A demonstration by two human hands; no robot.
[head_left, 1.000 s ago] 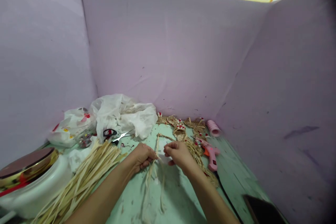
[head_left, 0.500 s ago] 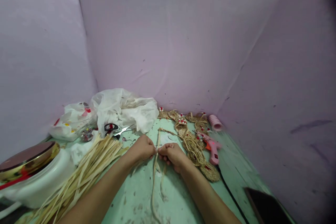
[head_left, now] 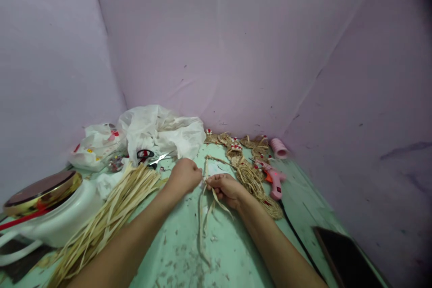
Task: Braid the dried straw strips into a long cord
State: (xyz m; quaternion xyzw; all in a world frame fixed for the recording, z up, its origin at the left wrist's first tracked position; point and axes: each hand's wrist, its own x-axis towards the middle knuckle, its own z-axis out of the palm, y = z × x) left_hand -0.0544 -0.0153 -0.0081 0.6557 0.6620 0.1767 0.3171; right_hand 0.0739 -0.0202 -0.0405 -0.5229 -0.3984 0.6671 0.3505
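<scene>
It looks like a small craft nook; whether in a home or a workshop is unclear. Lilac walls [head_left: 236,54] box in a scuffed green tabletop [head_left: 246,247]. Around the hands [head_left: 224,188], scissors [head_left: 159,159] lie at ten o'clock, beaded braidwork [head_left: 236,158] at one, a glue gun [head_left: 276,186] at three, fibre strips [head_left: 110,211] at eight.

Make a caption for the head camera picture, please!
Two hands at pale strands, with a pink glue gun to the right.
</scene>
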